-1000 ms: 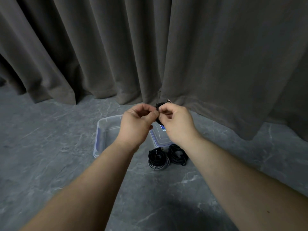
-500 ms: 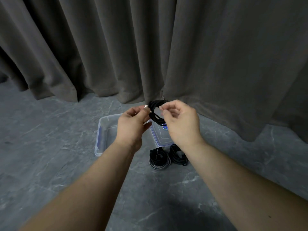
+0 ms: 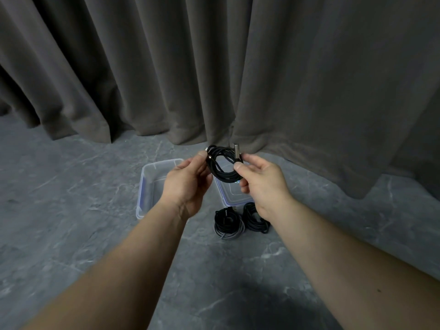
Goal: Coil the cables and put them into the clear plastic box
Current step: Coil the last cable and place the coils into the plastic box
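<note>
Grey pleated curtain (image 3: 285, 67) over marbled grey floor (image 3: 71, 210); clear rectangular plastic box (image 3: 152, 177) at 9 o'clock of its lid (image 3: 234, 195). Left hand (image 3: 188, 184) and right hand (image 3: 262, 182) pinch black coiled cable (image 3: 222, 166) above them, seemingly opened wider than before

grey curtain (image 3: 285, 67), marbled grey floor (image 3: 71, 210)

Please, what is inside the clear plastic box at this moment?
No cable shows inside the clear plastic box; its visible floor looks bare. The left hand covers its right part, so that part cannot be checked. The coiled cable is held above, in both hands.
</note>
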Motion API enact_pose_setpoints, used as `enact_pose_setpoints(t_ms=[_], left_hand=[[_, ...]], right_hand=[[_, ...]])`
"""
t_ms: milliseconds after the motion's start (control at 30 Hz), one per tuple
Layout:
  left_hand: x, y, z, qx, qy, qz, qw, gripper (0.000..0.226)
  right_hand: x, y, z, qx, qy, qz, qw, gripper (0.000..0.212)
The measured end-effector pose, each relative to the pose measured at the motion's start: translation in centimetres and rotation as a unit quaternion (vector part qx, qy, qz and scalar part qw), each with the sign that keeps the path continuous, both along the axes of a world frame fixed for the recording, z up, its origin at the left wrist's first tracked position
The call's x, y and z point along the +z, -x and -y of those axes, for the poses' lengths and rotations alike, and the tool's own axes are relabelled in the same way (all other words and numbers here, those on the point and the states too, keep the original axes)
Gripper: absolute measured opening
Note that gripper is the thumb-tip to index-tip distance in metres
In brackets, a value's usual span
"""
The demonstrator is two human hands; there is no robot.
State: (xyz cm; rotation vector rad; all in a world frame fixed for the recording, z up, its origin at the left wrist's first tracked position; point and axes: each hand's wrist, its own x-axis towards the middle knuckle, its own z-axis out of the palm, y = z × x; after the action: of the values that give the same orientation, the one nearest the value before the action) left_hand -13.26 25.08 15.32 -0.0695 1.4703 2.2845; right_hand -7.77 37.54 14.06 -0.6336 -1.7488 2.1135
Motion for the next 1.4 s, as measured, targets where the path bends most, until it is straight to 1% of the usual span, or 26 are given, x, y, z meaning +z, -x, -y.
enact_pose_setpoints(t_ms=[67, 167, 233, 300, 433, 567, 633, 700, 767, 867, 1000, 1133, 1400], left_hand=[[0.0, -0.4, -0.1, -0.014, 0.012, -0.001, 1.0, 0.014], [-0.3, -0.8, -0.2, -0.041, 0.055, -0.02, 0.997, 0.006], [-0.5, -0.8, -0.2, -0.023, 0.094, -0.045, 0.994, 0.016], [-0.4, -0.7, -0.2, 0.002, 0.109, -0.062, 0.992, 0.018], [-0.9, -0.7, 0.0, 0.022, 0.122, -0.075, 0.99, 0.019], [-1.7, -0.4, 0.5, 0.02, 0.152, -0.124, 0.98, 0.022], [-2.5, -0.2, 0.9, 0.038, 0.203, -0.169, 0.964, 0.023], [-3.1, -0.1, 1.1, 0.072, 0.272, -0.214, 0.935, 0.032], [-3.3, -0.2, 1.5, 0.108, 0.31, -0.234, 0.915, 0.042], [-3.3, 0.1, 2.4, 0.133, 0.312, -0.25, 0.907, 0.041], [-3.4, 0.5, 3.9, 0.134, 0.303, -0.268, 0.905, 0.039], [-4.3, 1.1, 5.5, 0.131, 0.314, -0.292, 0.894, 0.039], [-4.9, 3.0, 8.0, 0.168, 0.296, -0.259, 0.904, 0.032]], right_hand=[[-0.2, 0.0, 0.3, -0.007, 0.019, -0.002, 1.0, 0.031], [-0.6, 0.0, 0.5, -0.011, 0.027, -0.008, 1.0, 0.029], [-0.8, 0.0, 0.6, -0.005, 0.029, -0.008, 1.0, 0.03], [-1.0, 0.1, 0.8, 0.001, 0.032, -0.008, 0.999, 0.029], [-1.3, 0.3, 1.2, 0.005, 0.042, -0.014, 0.999, 0.029], [-1.4, 0.6, 1.5, 0.016, 0.062, -0.008, 0.998, 0.024], [-1.7, 0.9, 1.8, 0.021, 0.056, 0.001, 0.998, 0.023], [-2.0, 1.0, 2.5, 0.024, 0.041, 0.014, 0.999, 0.024], [-2.3, 1.1, 3.3, 0.024, 0.029, 0.023, 0.999, 0.026], [-2.3, 1.3, 4.5, 0.026, 0.018, 0.021, 0.999, 0.024], [-2.3, 1.8, 6.1, 0.028, 0.013, 0.016, 0.999, 0.015], [-2.5, 2.3, 7.7, 0.028, 0.015, 0.014, 0.999, 0.017], [-1.6, 4.1, 10.9, 0.033, 0.008, 0.029, 0.999, 0.015]])
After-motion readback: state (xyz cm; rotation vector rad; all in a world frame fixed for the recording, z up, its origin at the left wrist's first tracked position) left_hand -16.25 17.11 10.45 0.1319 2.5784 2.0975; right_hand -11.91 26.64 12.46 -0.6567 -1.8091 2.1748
